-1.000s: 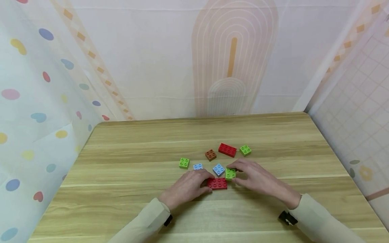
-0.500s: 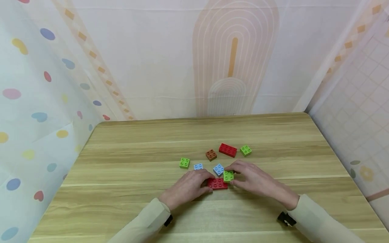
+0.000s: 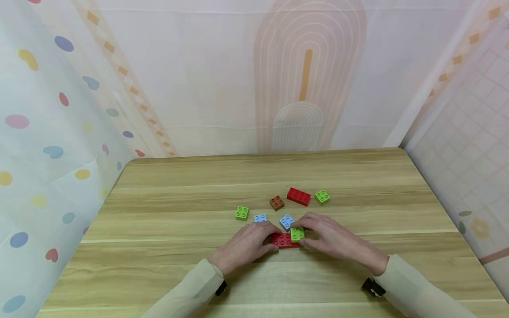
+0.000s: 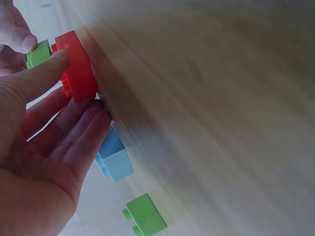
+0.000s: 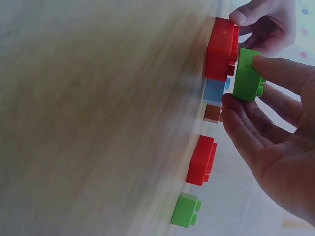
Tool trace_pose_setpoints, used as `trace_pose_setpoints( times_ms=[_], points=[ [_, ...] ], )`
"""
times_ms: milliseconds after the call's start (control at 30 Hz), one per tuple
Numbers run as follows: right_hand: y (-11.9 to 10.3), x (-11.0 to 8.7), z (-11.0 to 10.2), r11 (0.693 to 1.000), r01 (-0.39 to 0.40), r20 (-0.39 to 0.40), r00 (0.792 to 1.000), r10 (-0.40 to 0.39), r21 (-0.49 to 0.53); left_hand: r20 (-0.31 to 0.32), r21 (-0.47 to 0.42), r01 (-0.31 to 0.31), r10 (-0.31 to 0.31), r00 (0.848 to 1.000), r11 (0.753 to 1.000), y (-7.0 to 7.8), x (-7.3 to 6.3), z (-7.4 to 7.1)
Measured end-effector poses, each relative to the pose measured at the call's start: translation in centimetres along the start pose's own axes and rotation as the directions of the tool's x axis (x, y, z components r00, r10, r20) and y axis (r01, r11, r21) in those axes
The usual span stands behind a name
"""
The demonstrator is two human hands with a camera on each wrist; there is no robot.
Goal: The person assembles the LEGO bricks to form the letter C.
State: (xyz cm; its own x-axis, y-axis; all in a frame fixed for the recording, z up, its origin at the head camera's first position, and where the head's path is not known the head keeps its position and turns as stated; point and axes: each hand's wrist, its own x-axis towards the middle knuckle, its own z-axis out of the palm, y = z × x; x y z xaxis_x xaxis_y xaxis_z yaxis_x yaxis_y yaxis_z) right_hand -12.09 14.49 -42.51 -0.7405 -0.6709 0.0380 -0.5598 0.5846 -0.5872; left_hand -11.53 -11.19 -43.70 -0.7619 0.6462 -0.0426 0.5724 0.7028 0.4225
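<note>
My left hand (image 3: 248,246) grips the left end of a long red building brick (image 3: 281,240) lying on the table, thumb on the near side. Between the thumb and fingers of my right hand (image 3: 334,234) is a small square green brick (image 3: 297,234), over the right end of the red one. In the right wrist view that green brick (image 5: 247,74) sits just above the red brick's studs (image 5: 233,49), tilted slightly; whether they touch I cannot tell. Just behind lies a light blue brick (image 3: 286,221). Another blue brick (image 3: 260,217) is partly hidden behind my left hand.
Farther back on the wooden table (image 3: 179,185) lie a brown brick (image 3: 276,202), a second long red brick (image 3: 298,196) and a green brick (image 3: 322,197). One more green brick (image 3: 242,213) is to the left. Patterned cloth (image 3: 214,79) hangs behind the table.
My right hand has carried the small green brick leftward, from beside the red brick to over its right end. My left hand has kept its hold on the red brick.
</note>
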Motion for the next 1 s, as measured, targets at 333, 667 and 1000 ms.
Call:
trace_pose_setpoints(
  times_ms=[333, 667, 1000],
  points=[
    [-0.06, -0.06, 0.06, 1.0, 0.01, 0.015, 1.0, -0.01, -0.005, -0.009, -0.014, -0.001, 0.001, 1.0, 1.0, 0.01, 0.03, 0.1],
    [0.07, -0.02, 0.16, 1.0, 0.023, 0.022, 1.0, -0.022, -0.016, -0.02, -0.012, -0.006, 0.005, 1.0, 1.0, -0.06, 0.09, 0.16],
    [-0.09, 0.24, 0.11, 0.998, 0.019, 0.033, 0.999, -0.017, -0.061, -0.026, -0.02, -0.002, 0.002, 1.0, 1.0, -0.15, 0.09, 0.24]
  ],
)
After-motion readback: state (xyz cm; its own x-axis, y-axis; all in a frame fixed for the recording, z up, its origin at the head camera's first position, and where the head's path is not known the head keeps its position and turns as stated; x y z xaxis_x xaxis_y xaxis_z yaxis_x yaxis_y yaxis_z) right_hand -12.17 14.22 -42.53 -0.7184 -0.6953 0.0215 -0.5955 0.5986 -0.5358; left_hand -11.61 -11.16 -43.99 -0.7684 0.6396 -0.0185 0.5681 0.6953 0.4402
